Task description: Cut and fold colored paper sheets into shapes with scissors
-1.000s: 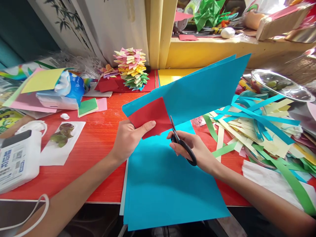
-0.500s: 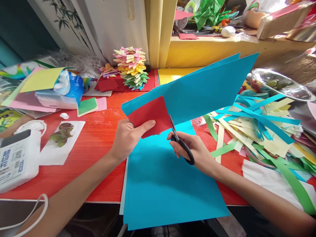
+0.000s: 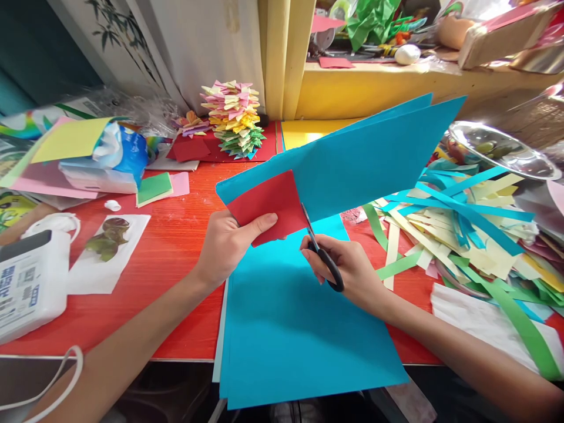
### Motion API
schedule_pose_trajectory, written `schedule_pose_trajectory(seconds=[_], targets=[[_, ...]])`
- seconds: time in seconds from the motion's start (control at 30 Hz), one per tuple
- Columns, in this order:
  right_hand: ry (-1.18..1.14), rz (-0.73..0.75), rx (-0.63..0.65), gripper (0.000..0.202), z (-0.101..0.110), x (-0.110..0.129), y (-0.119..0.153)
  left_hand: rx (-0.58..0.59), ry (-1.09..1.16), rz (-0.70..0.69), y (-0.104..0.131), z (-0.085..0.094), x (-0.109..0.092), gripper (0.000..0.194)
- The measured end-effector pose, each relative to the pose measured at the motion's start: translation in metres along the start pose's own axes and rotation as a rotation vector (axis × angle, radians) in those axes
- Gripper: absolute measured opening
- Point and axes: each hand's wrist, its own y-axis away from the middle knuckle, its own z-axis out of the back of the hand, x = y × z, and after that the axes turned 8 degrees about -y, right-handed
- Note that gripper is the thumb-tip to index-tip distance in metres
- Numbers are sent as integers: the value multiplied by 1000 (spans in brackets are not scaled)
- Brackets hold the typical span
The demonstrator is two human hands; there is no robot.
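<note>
Between thumb and fingers, my left hand (image 3: 231, 238) pinches a red paper square (image 3: 273, 202) laid against a folded blue sheet (image 3: 365, 153), which slants up to the right. The fingers behind the paper are mostly hidden. My right hand (image 3: 346, 261) grips black-handled scissors (image 3: 324, 258). Their blades lie at the lower edge of the blue sheet, just along the right side of the red square. Beneath both hands, more blue sheets (image 3: 308, 346) rest on the table and stick out past its front edge.
Paper strips (image 3: 458, 223) are heaped at the right, near a metal bowl (image 3: 546, 165). A folded-paper tower (image 3: 235, 120) stands at the back of the red table (image 3: 171, 258). At the left are a tissue pack (image 3: 126, 153), a white box (image 3: 33, 288) and a white cable (image 3: 77, 367).
Both hands hold almost the same pose on the paper and scissors. The scissor handles have shifted very slightly, and the whole view has moved a little.
</note>
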Motion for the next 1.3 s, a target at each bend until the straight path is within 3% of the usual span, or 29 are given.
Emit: schedule_pose_trajectory(seconds=[0.27,0.7,0.97,1.17,1.3], targets=[[-127,-123,-59,23,2,5,-2,-17,-24,37,0,-3,-2,23],[-39,-73,-77,22,0,5,0,-32,-16,73,0,-7,4,26],[-144,-151,-85,18,0,4,-4,23,-5,66,0,-7,3,22],[-72,-90,-76,17,-1,5,-3,41,11,62,0,-8,4,35],[-47,-59,-74,17,-1,4,-2,45,8,74,0,-8,5,28]])
